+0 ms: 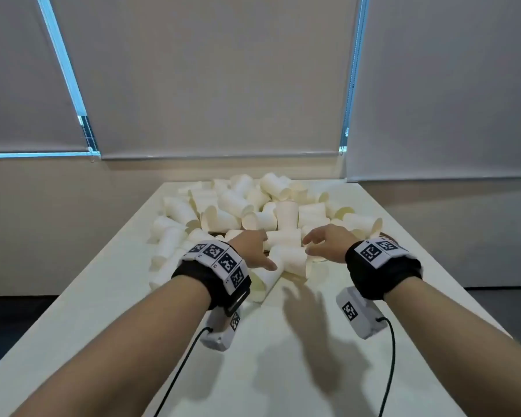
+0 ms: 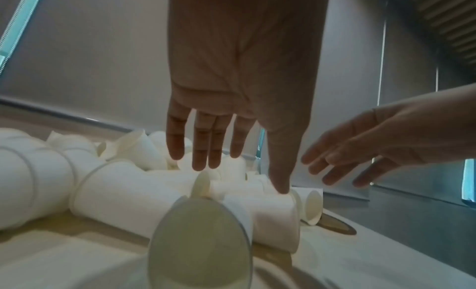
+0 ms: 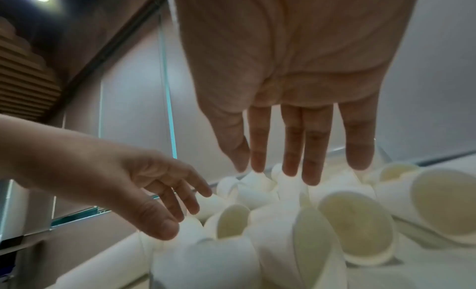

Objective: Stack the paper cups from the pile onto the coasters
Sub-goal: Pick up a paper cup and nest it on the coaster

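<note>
A pale surface [image 1: 103, 296] carries a wide pile [image 1: 253, 206] of white paper cups lying on their sides, spreading ahead of both hands and out past the left hand [image 1: 253, 248]. That hand reaches over the near cups with fingers straight and spread, holding nothing, its thumb tip at a lying cup [image 2: 268, 210]. The right hand [image 1: 325, 240] hovers beside it, fingers extended and empty; a dark coaster [image 2: 335, 224] edge peeks out under the cups below it.
</note>
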A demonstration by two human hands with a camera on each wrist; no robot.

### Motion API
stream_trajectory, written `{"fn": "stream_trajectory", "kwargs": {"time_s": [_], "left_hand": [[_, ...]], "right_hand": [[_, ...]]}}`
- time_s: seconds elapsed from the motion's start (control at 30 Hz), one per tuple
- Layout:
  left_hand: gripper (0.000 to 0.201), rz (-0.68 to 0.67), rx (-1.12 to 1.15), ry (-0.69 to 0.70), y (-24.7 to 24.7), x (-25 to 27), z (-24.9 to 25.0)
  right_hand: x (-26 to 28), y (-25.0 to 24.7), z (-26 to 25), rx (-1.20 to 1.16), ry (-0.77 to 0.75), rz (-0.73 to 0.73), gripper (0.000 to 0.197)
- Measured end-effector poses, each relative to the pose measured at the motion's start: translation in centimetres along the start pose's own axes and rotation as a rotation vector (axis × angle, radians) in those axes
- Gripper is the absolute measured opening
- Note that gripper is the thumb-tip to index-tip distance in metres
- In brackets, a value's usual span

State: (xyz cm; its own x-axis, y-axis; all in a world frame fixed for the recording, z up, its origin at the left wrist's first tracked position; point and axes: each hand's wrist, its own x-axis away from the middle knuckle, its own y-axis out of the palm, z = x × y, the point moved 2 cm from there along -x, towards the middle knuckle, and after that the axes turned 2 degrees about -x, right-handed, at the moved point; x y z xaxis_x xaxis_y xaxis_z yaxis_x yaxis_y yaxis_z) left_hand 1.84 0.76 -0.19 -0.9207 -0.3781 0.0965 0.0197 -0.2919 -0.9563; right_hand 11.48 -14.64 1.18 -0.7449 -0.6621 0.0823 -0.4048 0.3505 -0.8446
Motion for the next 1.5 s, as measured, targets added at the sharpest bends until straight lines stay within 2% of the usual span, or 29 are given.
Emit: {"fn": "stream_trajectory", "kwargs": {"time_s": [0.13, 0.37, 0.5, 0.6, 0.8, 0.9, 1.03, 1.13, 1.2, 1.3, 1.4, 1.5], "left_hand": [[0.074, -0.046, -0.014, -0.009, 2.3, -1.1, -0.3], [0.083, -0.097, -0.026, -0.095, 6.5, -2.4, -1.6], [0.088, -0.081, 0.068, -0.096, 5.8, -2.6, -2.0], [0.093, 0.033, 0.214, -0.094, 3.6, -2.3, -1.9], [0.066, 0.480, 0.765, -0.042, 0.3, -2.7, -0.9], [0.065, 0.557, 1.051, -0.053, 0.6, -3.3, 0.1], [0.068, 0.561, 1.330, -0.053, 1.4, -4.5, 1.3], [0.071, 0.498, 1.471, 0.009, 1.6, -5.2, 2.4], [0.068, 0.410, 1.424, 0.031, 2.1, -5.4, 3.3], [0.076, 0.292, 1.256, 0.031, 3.4, -5.7, 4.9], [0.078, 0.259, 1.297, -0.060, 4.3, -6.1, 5.4], [0.070, 0.216, 1.347, -0.123, 4.5, -6.5, 5.4]], "right_hand": [[-1.4, 1.7, 0.8, -0.076, 0.061, 0.076, 0.035], [-3.7, 5.1, 2.5, -0.232, 0.163, 0.141, 0.046], [-4.6, 5.9, 3.1, -0.389, 0.199, 0.207, 0.031], [-5.0, 5.2, 3.4, -0.502, 0.257, 0.236, 0.029], [-5.6, 3.2, 4.4, -0.669, 0.367, 0.218, 0.039], [-6.0, 2.8, 5.0, -0.835, 0.391, 0.200, 0.041], [-5.7, 2.1, 5.3, -0.925, 0.384, 0.179, 0.040], [-5.5, 2.1, 5.4, -1.056, 0.390, 0.156, 0.040], [-5.0, 2.0, 4.7, -1.148, 0.374, 0.111, 0.040], [-5.0, 1.6, 4.0, -1.155, 0.295, 0.052, 0.034], [-5.2, 0.8, 4.3, -1.124, 0.254, 0.035, 0.030], [-5.7, 0.1, 5.4, -0.898, 0.322, 0.049, 0.022]]}}
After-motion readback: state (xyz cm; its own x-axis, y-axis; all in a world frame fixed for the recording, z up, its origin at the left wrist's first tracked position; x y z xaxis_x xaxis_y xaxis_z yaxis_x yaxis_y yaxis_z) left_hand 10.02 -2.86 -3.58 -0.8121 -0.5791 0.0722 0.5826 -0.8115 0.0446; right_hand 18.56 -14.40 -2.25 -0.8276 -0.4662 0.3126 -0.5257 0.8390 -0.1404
